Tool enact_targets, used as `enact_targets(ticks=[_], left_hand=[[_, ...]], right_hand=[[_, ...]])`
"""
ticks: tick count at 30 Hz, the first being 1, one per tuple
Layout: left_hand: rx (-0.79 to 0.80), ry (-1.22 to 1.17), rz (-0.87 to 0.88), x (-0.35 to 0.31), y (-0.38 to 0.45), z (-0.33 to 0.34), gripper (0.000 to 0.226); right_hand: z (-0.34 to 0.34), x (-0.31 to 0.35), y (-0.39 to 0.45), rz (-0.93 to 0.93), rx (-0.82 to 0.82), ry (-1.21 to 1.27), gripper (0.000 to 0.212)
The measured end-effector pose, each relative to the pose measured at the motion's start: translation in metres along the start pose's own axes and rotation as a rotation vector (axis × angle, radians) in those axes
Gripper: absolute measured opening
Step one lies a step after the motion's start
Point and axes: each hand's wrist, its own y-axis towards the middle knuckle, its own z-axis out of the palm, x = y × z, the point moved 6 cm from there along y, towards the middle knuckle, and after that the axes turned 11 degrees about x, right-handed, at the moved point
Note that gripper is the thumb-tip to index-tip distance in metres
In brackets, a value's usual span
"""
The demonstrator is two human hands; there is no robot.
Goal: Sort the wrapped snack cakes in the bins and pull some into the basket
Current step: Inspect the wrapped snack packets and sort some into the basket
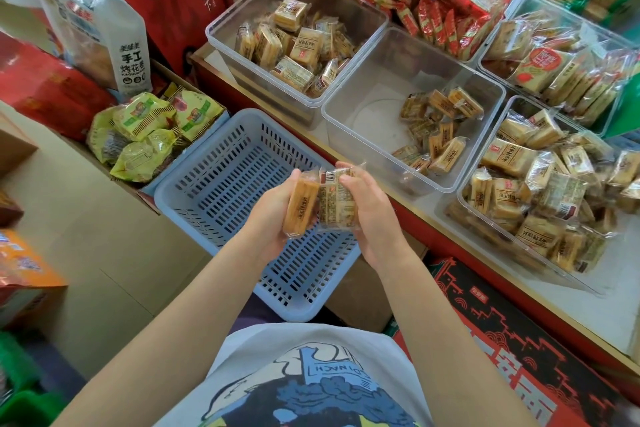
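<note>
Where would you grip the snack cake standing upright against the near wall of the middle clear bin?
Judging by its pose, grip the upright snack cake across its two broad flat faces near the top end, coming straight down from above. It stands on end against the clear bin wall, with its top free and other cakes crowding its base.

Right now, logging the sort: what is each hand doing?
Left hand: holding a wrapped cake.
Right hand: holding another wrapped cake.
</note>
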Motion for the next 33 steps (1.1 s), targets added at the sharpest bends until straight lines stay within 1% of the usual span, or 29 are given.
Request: enact_targets(ticks=[1, 2, 5, 6, 8, 10, 12, 13, 15, 18, 21, 22, 25, 26, 28, 30, 33], left_hand=[[0.006, -0.036, 0.0, -0.001, -0.001, -0.001, 0.037], [0.049, -0.072, -0.003, -0.002, -0.001, 0.001, 0.041], [0.286, -0.152, -0.05, -0.006, -0.002, 0.005, 0.081], [0.337, -0.149, -0.043, -0.009, -0.001, 0.003, 0.083], [0.374, -0.136, -0.011, -0.014, 0.001, -0.001, 0.064], [0.361, -0.195, -0.003, -0.017, 0.002, 0.0, 0.049], [0.292, -0.257, 0.009, -0.019, 0.006, -0.001, 0.043], [0.241, -0.242, 0.016, -0.021, 0.008, -0.003, 0.037], [0.148, -0.131, 0.03, -0.026, 0.012, -0.008, 0.026], [0.12, 0.007, 0.093, -0.039, 0.019, -0.012, 0.031], [0.121, 0.049, 0.144, -0.053, 0.029, -0.015, 0.031], [0.131, 0.065, 0.144, -0.057, 0.033, -0.016, 0.035], [0.193, 0.117, 0.131, -0.066, 0.047, -0.018, 0.059], [0.204, 0.12, 0.135, -0.069, 0.053, -0.019, 0.061], [0.189, 0.107, 0.168, -0.079, 0.061, -0.022, 0.049], [0.202, 0.085, 0.22, -0.092, 0.069, -0.022, 0.041], [0.285, 0.144, 0.289, -0.117, 0.084, -0.016, 0.045]], right_hand=[[0.0, 0.001, 0.001, -0.005, 0.007, 0.0, 0.031], [-0.001, 0.002, 0.001, -0.01, 0.012, 0.002, 0.031], [-0.006, 0.006, 0.002, -0.014, -0.012, 0.027, 0.03], [-0.008, 0.007, 0.002, -0.007, -0.035, 0.041, 0.029], [-0.011, 0.007, 0.004, 0.007, -0.073, 0.066, 0.026], [-0.012, 0.006, 0.007, 0.013, -0.086, 0.081, 0.022], [-0.011, 0.007, 0.01, -0.001, -0.094, 0.08, 0.019], [-0.012, 0.009, 0.011, -0.008, -0.098, 0.074, 0.018], [-0.01, 0.014, 0.014, -0.02, -0.096, 0.066, 0.019], [-0.007, 0.025, 0.02, -0.039, -0.077, 0.056, 0.02], [-0.002, 0.033, 0.031, -0.062, -0.067, 0.026, 0.022], [-0.002, 0.033, 0.036, -0.063, -0.071, 0.024, 0.023], [0.0, 0.035, 0.054, -0.037, -0.066, 0.009, 0.028], [0.001, 0.036, 0.06, -0.018, -0.046, -0.01, 0.028], [0.003, 0.041, 0.072, 0.025, 0.011, -0.065, 0.031], [0.005, 0.047, 0.086, 0.059, 0.062, -0.089, 0.039], [0.006, 0.065, 0.107, 0.03, 0.05, -0.093, 0.042]])
